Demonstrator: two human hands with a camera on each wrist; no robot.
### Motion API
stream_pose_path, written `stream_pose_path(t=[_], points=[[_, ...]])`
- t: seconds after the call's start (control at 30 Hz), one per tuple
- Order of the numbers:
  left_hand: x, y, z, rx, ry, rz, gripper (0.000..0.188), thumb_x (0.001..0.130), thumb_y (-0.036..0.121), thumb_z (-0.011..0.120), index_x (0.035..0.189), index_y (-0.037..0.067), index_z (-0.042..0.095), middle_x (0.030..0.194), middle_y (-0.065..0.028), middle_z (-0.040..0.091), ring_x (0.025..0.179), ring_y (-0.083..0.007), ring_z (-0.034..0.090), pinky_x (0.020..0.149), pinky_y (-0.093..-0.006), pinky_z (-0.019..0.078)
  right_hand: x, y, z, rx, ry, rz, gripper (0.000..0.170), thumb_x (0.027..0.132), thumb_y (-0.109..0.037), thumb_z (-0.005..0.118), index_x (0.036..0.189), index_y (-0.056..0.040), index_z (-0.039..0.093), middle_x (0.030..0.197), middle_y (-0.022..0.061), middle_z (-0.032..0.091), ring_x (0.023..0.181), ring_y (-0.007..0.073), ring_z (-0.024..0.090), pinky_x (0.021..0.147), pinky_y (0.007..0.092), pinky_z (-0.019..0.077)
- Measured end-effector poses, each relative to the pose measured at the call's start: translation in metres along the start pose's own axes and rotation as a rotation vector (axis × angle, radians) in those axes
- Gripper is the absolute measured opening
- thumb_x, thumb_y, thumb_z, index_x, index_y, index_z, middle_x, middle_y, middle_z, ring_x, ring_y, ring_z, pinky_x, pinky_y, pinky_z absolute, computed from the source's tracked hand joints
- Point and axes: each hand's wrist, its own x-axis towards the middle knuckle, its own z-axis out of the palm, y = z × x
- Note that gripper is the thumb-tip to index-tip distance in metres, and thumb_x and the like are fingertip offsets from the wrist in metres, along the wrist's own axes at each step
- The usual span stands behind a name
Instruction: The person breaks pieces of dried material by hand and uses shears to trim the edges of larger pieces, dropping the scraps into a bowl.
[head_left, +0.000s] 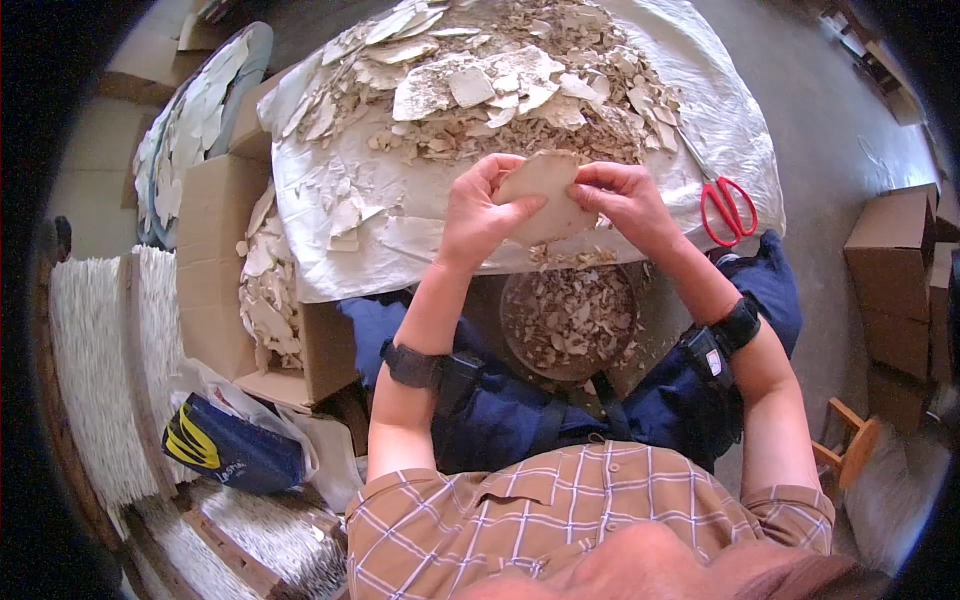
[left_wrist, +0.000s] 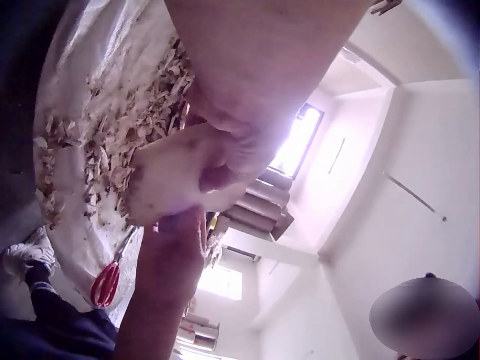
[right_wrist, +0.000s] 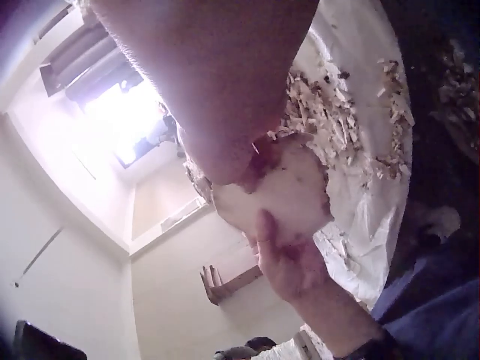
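Note:
A flat, pale off-white slice point(head_left: 548, 195) with a rough brownish edge is held up over the near edge of the covered table. My left hand point(head_left: 480, 212) grips its left side, thumb lying across the flat face. At the upper right edge, my right hand point(head_left: 632, 200) pinches the slice between thumb and fingers. The right wrist view shows brown specks on the slice point(right_wrist: 296, 184) and a ragged rim. Beyond both hands lies a heap of similar pale slices and brown scraps point(head_left: 470, 85). Red-handled scissors point(head_left: 728, 212) rest on the cloth right of my right hand.
A white cloth point(head_left: 400, 262) covers the table. Below its near edge, between the knees, stands a round basin point(head_left: 507, 330) of small trimmings. At left is a cardboard box point(head_left: 205, 225) of pale slices, with a blue bag point(head_left: 235, 455) nearby. More cartons point(head_left: 890, 250) stand at right.

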Motion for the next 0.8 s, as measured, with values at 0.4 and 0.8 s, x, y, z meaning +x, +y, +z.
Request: stream_pose_path(t=[0.4,0.8], points=[[0.002,-0.003,0.001,0.606,0.299,0.901,0.018,0.057,-0.005,0.063,0.068,0.008,0.058,0.078,-0.003,0.06,0.079,-0.0217,0.056,0.069,-0.0306,0.0446,0.002,-0.001,-0.008,-0.023,0.302,-0.098,0.028,0.085,-0.016,0.052,0.106,0.0017,0.054,0.089,0.0063,0.061,0.082,0.0136,0.057,0.073,0.025,0.0456],[0.002,-0.003,0.001,0.364,0.48,0.546,0.025,0.075,0.001,0.056,0.1,0.006,0.055,0.089,-0.0027,0.06,0.087,-0.0184,0.056,0.074,-0.0295,0.0461,-0.006,-0.008,-0.003,0.29,0.059,0.163,0.035,0.08,-0.017,0.061,0.111,-0.0013,0.054,0.087,0.002,0.059,0.07,0.0068,0.055,0.059,0.0224,0.0477]])
